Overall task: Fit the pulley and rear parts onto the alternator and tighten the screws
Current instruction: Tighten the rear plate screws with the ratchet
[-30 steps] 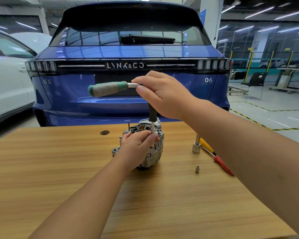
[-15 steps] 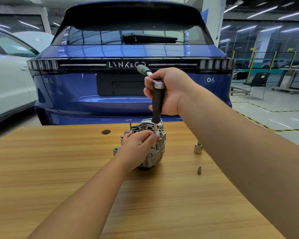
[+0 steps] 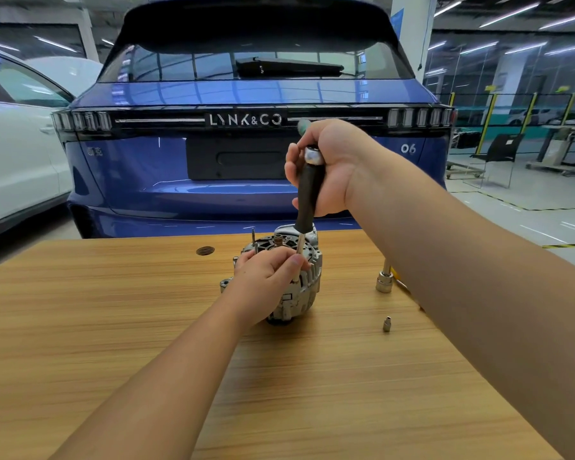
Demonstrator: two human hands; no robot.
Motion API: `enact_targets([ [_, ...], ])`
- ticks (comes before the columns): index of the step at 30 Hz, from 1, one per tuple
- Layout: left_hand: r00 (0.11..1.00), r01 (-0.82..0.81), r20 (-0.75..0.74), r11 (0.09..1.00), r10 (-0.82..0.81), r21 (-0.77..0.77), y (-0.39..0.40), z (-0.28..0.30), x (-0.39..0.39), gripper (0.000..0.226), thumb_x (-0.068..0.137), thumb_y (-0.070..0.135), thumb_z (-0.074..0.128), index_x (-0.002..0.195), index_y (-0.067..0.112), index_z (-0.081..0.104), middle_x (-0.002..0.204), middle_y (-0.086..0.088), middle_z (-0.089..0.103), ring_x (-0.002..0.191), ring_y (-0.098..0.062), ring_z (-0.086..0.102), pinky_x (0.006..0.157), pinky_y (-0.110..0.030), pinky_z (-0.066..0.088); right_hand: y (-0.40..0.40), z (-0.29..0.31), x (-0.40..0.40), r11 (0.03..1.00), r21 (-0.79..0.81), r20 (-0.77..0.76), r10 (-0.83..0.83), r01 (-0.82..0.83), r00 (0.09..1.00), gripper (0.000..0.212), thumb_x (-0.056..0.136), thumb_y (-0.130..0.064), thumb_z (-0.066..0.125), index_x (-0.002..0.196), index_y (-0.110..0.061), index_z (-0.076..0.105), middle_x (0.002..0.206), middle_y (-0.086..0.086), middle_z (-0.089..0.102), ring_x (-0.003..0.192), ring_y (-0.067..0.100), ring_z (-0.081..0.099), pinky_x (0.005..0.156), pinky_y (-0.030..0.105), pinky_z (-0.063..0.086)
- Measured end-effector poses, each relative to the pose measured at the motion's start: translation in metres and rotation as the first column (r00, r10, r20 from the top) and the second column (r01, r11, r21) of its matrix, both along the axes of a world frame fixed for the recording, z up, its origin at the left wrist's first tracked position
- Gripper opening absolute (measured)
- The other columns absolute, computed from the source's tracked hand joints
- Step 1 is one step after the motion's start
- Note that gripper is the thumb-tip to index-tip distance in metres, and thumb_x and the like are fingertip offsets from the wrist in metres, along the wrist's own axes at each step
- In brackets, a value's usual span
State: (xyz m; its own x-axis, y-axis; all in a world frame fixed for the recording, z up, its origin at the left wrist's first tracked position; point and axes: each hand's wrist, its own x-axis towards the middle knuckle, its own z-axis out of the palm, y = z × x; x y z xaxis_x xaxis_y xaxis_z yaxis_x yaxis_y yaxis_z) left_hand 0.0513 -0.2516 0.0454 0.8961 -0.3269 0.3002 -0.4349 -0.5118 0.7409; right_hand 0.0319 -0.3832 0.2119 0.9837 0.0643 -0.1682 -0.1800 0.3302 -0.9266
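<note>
We stand the alternator (image 3: 291, 277) on the wooden table (image 3: 113, 327), our left hand (image 3: 266, 270) pinching the driver's thin shaft and our right hand (image 3: 329, 167) wrapped around the ratchet driver (image 3: 307, 194), so tightening looks underway, with a bare stud (image 3: 253, 237) unfinished.

Bright overhead strip lights, glare on the blue car (image 3: 246, 94), edges bowed by wide-angle distortion.

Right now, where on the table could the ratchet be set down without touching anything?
Bare wood lies left of the alternator, from the round hole to the near edge, and in front of it between the forearms. It is crowded to the right: a large socket and a small socket stand beside the right forearm.
</note>
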Motion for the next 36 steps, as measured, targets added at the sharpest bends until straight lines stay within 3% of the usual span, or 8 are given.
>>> enact_targets([
  [4, 1.0, -0.004, 0.004, 1.0, 0.004, 0.001, 0.001, 0.0, 0.002, 0.027, 0.105, 0.046, 0.037, 0.101, 0.061, 0.059, 0.104, 0.04, 0.061, 0.125, -0.013, 0.048, 0.115, -0.057, 0.027, 0.007, -0.001, 0.004, 0.99, 0.012, 0.025, -0.139, 0.139, 0.99, 0.008, 0.096, -0.012, 0.048, 0.093, -0.012, 0.056, 0.073, 0.0, 0.053, 0.059, 0.012, 0.051, 0.065, 0.03, 0.048],
  [9, 1.0, -0.022, 0.011, 1.0, 0.022, -0.006, 0.0, -0.004, 0.002, 0.033, 0.106, 0.045, 0.035, 0.098, 0.051, 0.066, 0.098, 0.047, 0.057, 0.118, 0.012, 0.037, 0.118, -0.054, 0.018, 0.008, 0.001, 0.003, 0.843, -0.524, 0.262, 0.023, 0.122, 0.965, 0.016, 0.096, -0.027, 0.066, 0.1, -0.013, 0.059, 0.075, -0.003, 0.057, 0.061, 0.013, 0.064, 0.075, 0.041, 0.057],
  [11, 0.999, -0.019, 0.029, 1.0, 0.019, 0.006, -0.001, -0.006, 0.002, 0.036, 0.107, 0.044, 0.034, 0.096, 0.044, 0.069, 0.094, 0.05, 0.055, 0.101, 0.035, 0.029, 0.119, -0.05, 0.012, 0.007, 0.012, 0.002, 0.622, -0.761, 0.326, 0.125, 0.182, 0.937, 0.017, 0.095, -0.03, 0.067, 0.099, -0.014, 0.063, 0.071, -0.004, 0.063, 0.062, 0.013, 0.066, 0.068, 0.035, 0.059],
  [15, 0.996, -0.035, 0.087, 0.999, 0.034, 0.01, -0.003, -0.008, 0.005, 0.038, 0.107, 0.041, 0.034, 0.094, 0.041, 0.069, 0.086, 0.035, 0.062, 0.095, 0.043, 0.022, 0.115, -0.039, 0.009, 0.008, 0.014, 0.007, -0.272, -0.762, 0.42, 0.484, 0.588, 0.768, 0.015, 0.099, -0.03, 0.058, 0.092, -0.017, 0.053, 0.073, -0.004, 0.051, 0.063, 0.016, 0.048, 0.053, 0.03, 0.036],
  [18, 0.994, -0.025, 0.111, 1.0, 0.023, 0.015, -0.003, -0.01, 0.007, 0.038, 0.108, 0.04, 0.033, 0.094, 0.042, 0.068, 0.089, 0.042, 0.061, 0.1, 0.037, 0.03, 0.11, -0.03, 0.003, 0.005, -0.011, 0.008, -0.018, -0.606, 0.577, 0.678, 0.795, 0.455, 0.032, 0.097, -0.04, 0.06, 0.08, -0.019, 0.042, 0.073, -0.009, 0.039, 0.069, 0.019, 0.041, 0.061, 0.031, 0.03],
  [22, 0.993, -0.026, 0.12, 0.998, 0.019, 0.057, -0.004, -0.009, 0.008, 0.033, 0.106, 0.044, 0.033, 0.095, 0.046, 0.065, 0.094, 0.038, 0.062, 0.104, 0.027, 0.041, 0.113, -0.029, 0.002, 0.005, -0.035, 0.013, 0.495, -0.35, 0.903, 0.405, 0.795, 0.145, 0.046, 0.097, -0.033, 0.062, 0.061, -0.017, 0.037, 0.061, -0.003, 0.038, 0.057, 0.022, 0.036, 0.053, 0.031, 0.025],
  [29, 0.988, -0.05, 0.148, 0.998, 0.044, 0.04, -0.007, -0.01, 0.005, 0.02, 0.104, 0.036, 0.047, 0.097, 0.046, 0.063, 0.094, 0.029, 0.067, 0.102, 0.026, 0.042, 0.109, -0.027, 0.002, 0.004, -0.021, 0.02, -0.152, -0.507, 0.741, 0.426, 0.849, 0.519, 0.042, 0.104, -0.055, 0.035, 0.077, -0.023, 0.041, 0.064, -0.007, 0.041, 0.054, 0.014, 0.038, 0.048, 0.029, 0.02],
  [36, 0.993, -0.025, 0.112, 0.999, 0.028, -0.02, -0.004, -0.008, 0.001, 0.024, 0.105, 0.032, 0.046, 0.099, 0.044, 0.067, 0.086, 0.041, 0.061, 0.106, 0.017, 0.043, 0.116, -0.04, 0.008, 0.008, -0.004, -0.002, 0.162, -0.86, 0.423, 0.755, 0.483, 0.5, 0.036, 0.101, -0.044, 0.034, 0.101, -0.018, 0.059, 0.091, -0.006, 0.048, 0.078, 0.005, 0.045, 0.067, 0.025, 0.032],
])
